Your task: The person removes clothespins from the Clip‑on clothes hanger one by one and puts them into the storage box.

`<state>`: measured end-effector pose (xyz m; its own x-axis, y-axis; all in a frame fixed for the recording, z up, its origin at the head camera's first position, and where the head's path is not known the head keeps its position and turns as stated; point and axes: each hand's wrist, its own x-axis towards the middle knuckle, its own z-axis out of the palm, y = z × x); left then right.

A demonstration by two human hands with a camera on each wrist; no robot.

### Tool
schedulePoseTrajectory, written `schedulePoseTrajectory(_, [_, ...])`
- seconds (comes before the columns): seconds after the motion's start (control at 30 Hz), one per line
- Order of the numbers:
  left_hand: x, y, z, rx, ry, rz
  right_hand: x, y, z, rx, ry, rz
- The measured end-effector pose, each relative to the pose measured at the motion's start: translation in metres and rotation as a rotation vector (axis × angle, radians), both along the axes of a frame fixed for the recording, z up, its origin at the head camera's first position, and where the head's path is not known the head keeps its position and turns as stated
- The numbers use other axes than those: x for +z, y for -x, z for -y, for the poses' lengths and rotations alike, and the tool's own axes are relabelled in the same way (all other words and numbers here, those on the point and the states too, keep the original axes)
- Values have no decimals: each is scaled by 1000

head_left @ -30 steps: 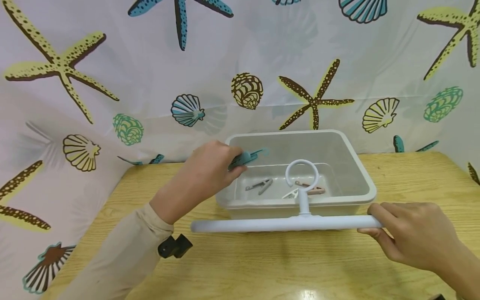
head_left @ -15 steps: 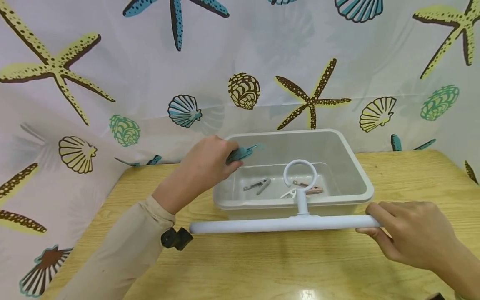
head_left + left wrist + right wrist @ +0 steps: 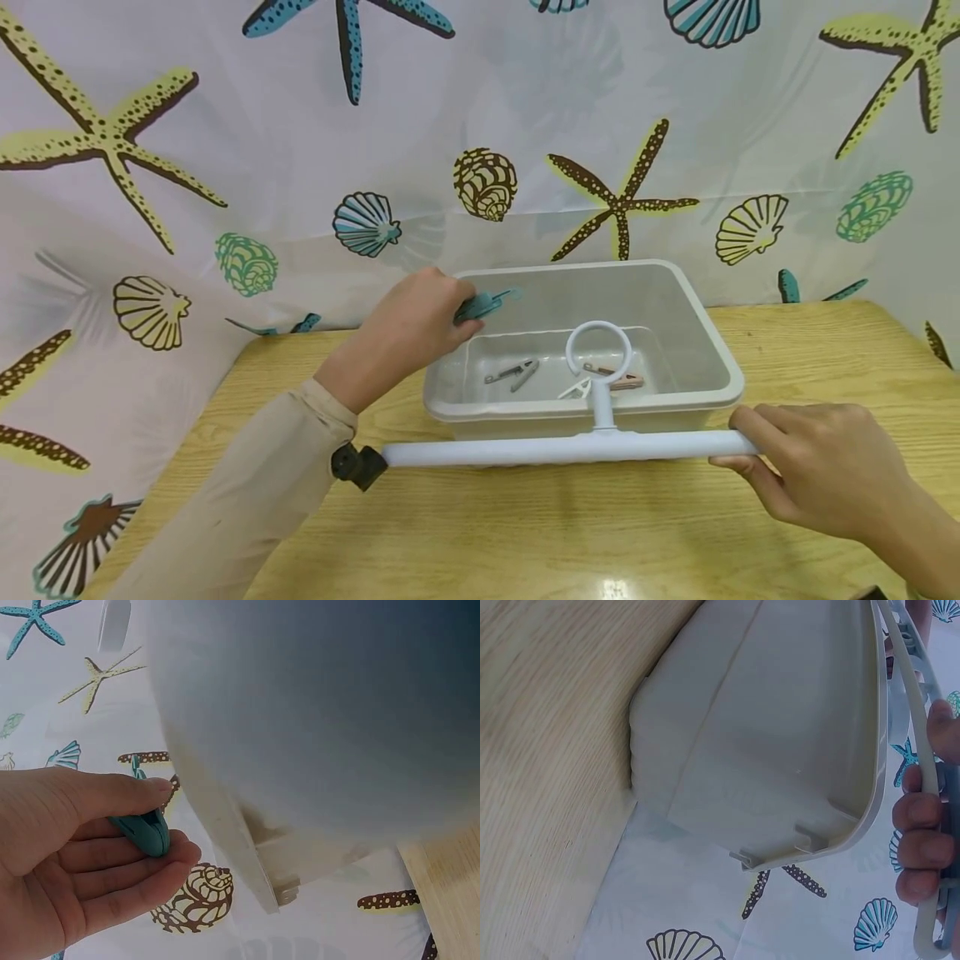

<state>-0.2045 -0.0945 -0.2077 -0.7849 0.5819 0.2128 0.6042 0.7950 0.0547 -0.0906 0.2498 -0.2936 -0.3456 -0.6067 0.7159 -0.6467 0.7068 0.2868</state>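
Note:
My left hand (image 3: 420, 329) pinches a teal clothespin (image 3: 477, 307) above the left rim of a grey plastic tub (image 3: 733, 379). In the left wrist view, the clothespin (image 3: 147, 831) lies between the thumb and the fingers. My right hand (image 3: 821, 467) grips the right end of a white clip hanger (image 3: 525, 451), held level in front of the tub. Its ring hook (image 3: 572, 346) points up and overlaps the tub's inside. From the right wrist, curled fingers (image 3: 919, 851) wrap the hanger's frame (image 3: 928, 776). Inside the tub lie a grey clothespin (image 3: 525, 375), a white one (image 3: 576, 389) and pinkish-brown ones (image 3: 626, 382).
The tub stands on a light wooden table (image 3: 525, 533). Behind it hangs a white curtain (image 3: 420, 125) printed with starfish and shells. A black wrist mount (image 3: 358, 465) on the left sleeve overlaps the hanger's left end. A large blurred pale shape (image 3: 315, 712) fills much of the left wrist view.
The head view has shifted slightly left to right. My left hand has turned the clothespin a little, and its wrist has come nearer the hanger's left end. The right hand keeps its grip.

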Motion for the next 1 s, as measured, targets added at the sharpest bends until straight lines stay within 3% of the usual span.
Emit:
schedulePoseTrajectory(0.33, [-3, 14, -7, 15, 24, 3, -2, 0, -3, -31, -19, 13])
schedulePoseTrajectory(0.47, [-5, 20, -11, 102, 37, 23, -1, 0, -3, -47, -16, 13])
schedulePoseTrajectory(0.6, [-8, 18, -5, 193, 111, 24, -1, 0, -2, -52, -16, 26])
schedulePoseTrajectory(0.7, [-8, 11, 3, 189, 140, 19, -2, 0, -1, -44, -18, 31])
schedulePoseTrajectory(0.8, [-5, -4, 9, 147, 127, 37, -2, 0, 0, -37, -18, 34])
schedulePoseTrajectory(0.9, [-2, -26, 17, 54, 103, 69, -4, 0, 0, -41, -18, 42])
schedulePoseTrajectory(1.0, [-3, -50, 29, -80, 79, 81, -5, -1, 1, -46, -13, 51])
